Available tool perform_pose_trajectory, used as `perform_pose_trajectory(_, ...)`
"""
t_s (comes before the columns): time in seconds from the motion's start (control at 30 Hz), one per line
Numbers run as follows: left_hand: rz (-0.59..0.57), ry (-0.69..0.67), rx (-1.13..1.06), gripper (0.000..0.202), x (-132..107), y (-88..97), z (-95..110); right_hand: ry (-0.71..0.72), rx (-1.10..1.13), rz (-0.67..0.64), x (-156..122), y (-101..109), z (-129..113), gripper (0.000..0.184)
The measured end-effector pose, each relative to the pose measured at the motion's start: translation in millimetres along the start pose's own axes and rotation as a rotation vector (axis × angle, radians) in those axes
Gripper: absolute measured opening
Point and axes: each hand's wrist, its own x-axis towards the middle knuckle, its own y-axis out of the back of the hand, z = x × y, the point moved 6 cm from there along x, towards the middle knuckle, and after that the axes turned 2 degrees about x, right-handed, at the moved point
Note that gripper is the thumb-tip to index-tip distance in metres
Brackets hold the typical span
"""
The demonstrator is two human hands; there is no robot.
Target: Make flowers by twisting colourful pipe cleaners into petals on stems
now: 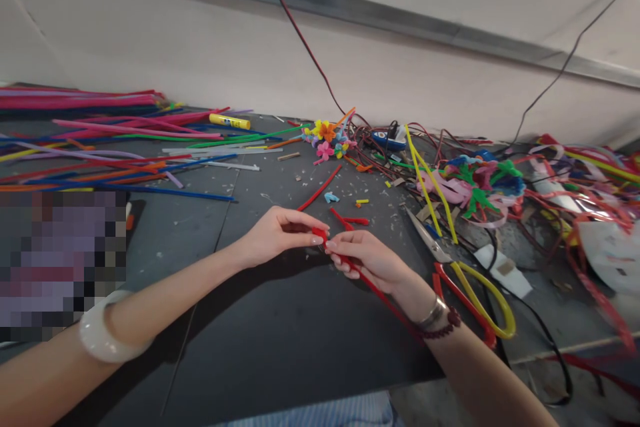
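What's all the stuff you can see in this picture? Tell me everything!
loose pipe cleaners: many, mixed colours, left side of the table
dark grey table: one, under everything
yellow tube: one, yellow, back left of the table
pipe-cleaner flowers: one bunch, pink, orange and blue, back middle
blue object: one, blue, back middle
pipe-cleaner shapes: one heap, mixed colours, right side
scissors: one pair, red and yellow handles, right of the hands
red pipe cleaner: one, red, in both hands
white bangle: one, white, left wrist
bracelets: two, silver and dark, right wrist
left hand: one, pinching the red pipe cleaner
right hand: one, gripping it too
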Motion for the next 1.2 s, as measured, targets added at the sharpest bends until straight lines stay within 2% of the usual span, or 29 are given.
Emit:
perform_pose_trajectory(0.1, 0.013, -0.013, 0.026, 0.019, -2, 1.3, 4, -0.092, 0.159, -0.137, 0, -6, 5, 0.018)
perform_pose_trajectory(0.2, 0.03, -0.004, 0.055, 0.013, -2, 2.1, 6, -0.053, 0.089, -0.083, 0, -4, 5, 0.018)
perform_pose_trajectory(0.37, 0.059, 0.009, 0.045, 0.011, -2, 1.2, 6, 0.185, -0.281, 0.098, -2, -1, -5, 0.021)
perform_pose_trajectory(0.5, 0.111, 0.058, 0.054, 0.016, -1, 1.0, 2, 0.505, -0.774, 0.284, -10, -5, -18, 0.017)
perform_pose_trajectory(0.57, 0.128, 0.084, 0.029, 0.015, -1, 1.1, -2, 0.647, -0.989, 0.328, -15, -11, -22, 0.018)
perform_pose_trajectory(0.6, 0.132, 0.094, 0.009, 0.014, 0, 1.2, -3, 0.673, -1.037, 0.333, -16, -13, -22, 0.018)
perform_pose_trajectory(0.67, 0.124, 0.099, -0.031, 0.011, 0, 1.4, -6, 0.613, -0.962, 0.328, -14, -10, -22, 0.018)
perform_pose_trajectory(0.73, 0.092, 0.085, -0.065, 0.013, 1, 1.1, -7, 0.435, -0.701, 0.286, -9, -1, -18, 0.017)
perform_pose_trajectory(0.83, 0.02, 0.037, -0.123, 0.021, 1, -0.3, -5, 0.156, -0.228, 0.144, -3, 4, -7, 0.02)
perform_pose_trajectory(0.93, 0.006, -0.003, -0.151, 0.023, 1, 0.9, -2, 0.028, 0.045, 0.014, -1, 0, -2, 0.019)
perform_pose_trajectory(1.07, 0.047, 0.01, -0.081, 0.019, 0, 4.0, -1, -0.008, 0.082, -0.031, 0, -3, 2, 0.019)
perform_pose_trajectory(1.2, 0.083, 0.053, -0.008, 0.016, -1, 5.5, -1, 0.113, -0.178, 0.102, 0, 0, -2, 0.023)
